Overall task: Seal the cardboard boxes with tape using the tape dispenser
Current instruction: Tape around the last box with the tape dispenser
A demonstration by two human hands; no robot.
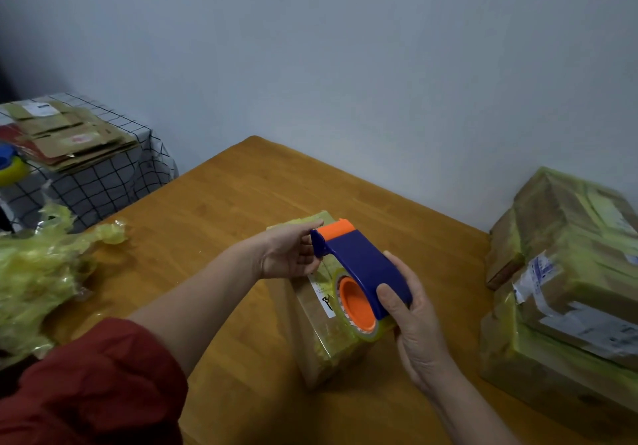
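One cardboard box (317, 344) is lying under your hands, roughly mid-table and a little toward the near edge. Its top and sides are already showing yellowish tape, and a white label is peeking out beneath the dispenser. Cannot tell from here whether every seam is closed.

Your right hand (417, 327) is gripping the tape dispenser (359, 265) by its blue body, fingers curling round the back end. You are holding it tilted just above the box, orange nose pointing toward the far edge. The tape roll (376, 336) is sitting at the low end, touching or nearly touching the box top.

Your left hand (290, 254) is reaching in to the orange nose, fingers fairly straight. The tips are hiding behind the blue head, so cannot tell whether they are pinching a tape end or only steadying the box.

Along the right edge of the table (224, 209) a stack of boxes (569, 272) is sitting, all wrapped in the same tape. At the left edge a wad of crumpled tape (38, 268) is spilling over. Beyond it, on a side table (103, 185) with a checked cloth, flattened cartons (69, 133) are waiting, with a second dispenser (10, 165) beside them.

Judgement: the stacked boxes are looking finished, and this one is looking far along, maybe taking a last strip. The flat cartons, if part of the job, are waiting unfolded and unsealed.
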